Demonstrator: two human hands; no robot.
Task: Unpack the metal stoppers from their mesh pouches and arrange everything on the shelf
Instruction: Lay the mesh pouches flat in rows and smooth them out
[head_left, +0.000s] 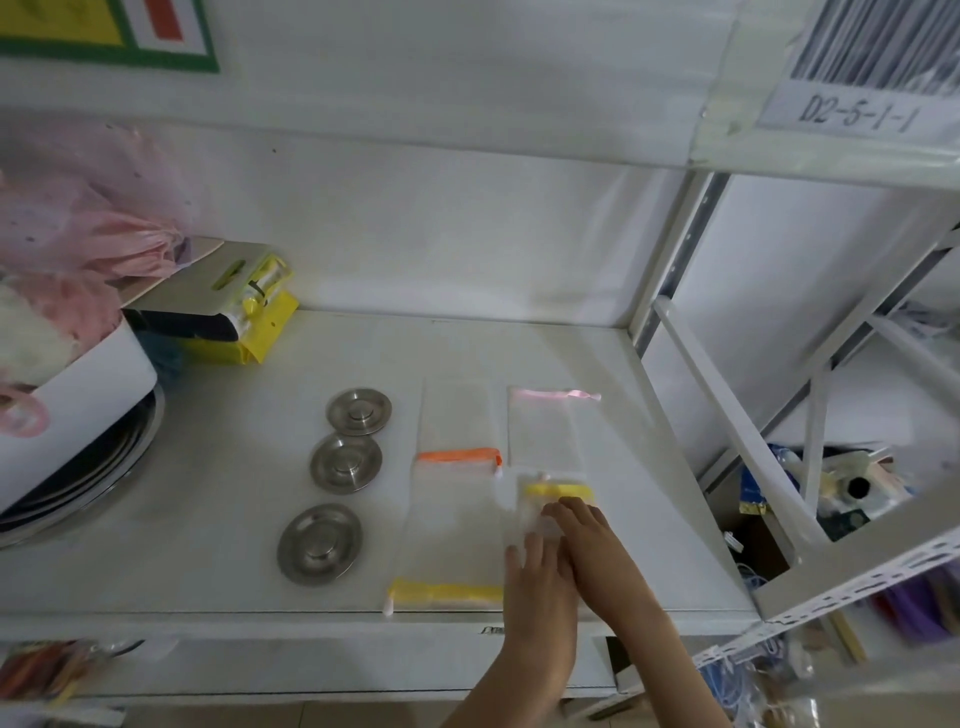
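Three round metal stoppers (358, 411), (346, 463), (319, 544) lie in a slanted row on the white shelf (208, 571). To their right, several empty mesh pouches lie flat: an orange-trimmed pouch (454, 415), a pink-trimmed pouch (543, 431) and a yellow-trimmed pouch (452, 530) near the front edge. Another yellow-trimmed pouch (558, 491) lies under my hands. My left hand (540, 577) rests flat on its lower part. My right hand (587, 525) presses beside it, fingertips at the yellow band. Whether a stopper is inside is hidden.
A white bin (88, 395) of pink fabric sits on stacked metal pans (119, 462) at the left. Behind it lies a yellow package (260, 322). A white shelf upright (670, 270) bounds the right side, with a cluttered neighbouring shelf (841, 493) beyond.
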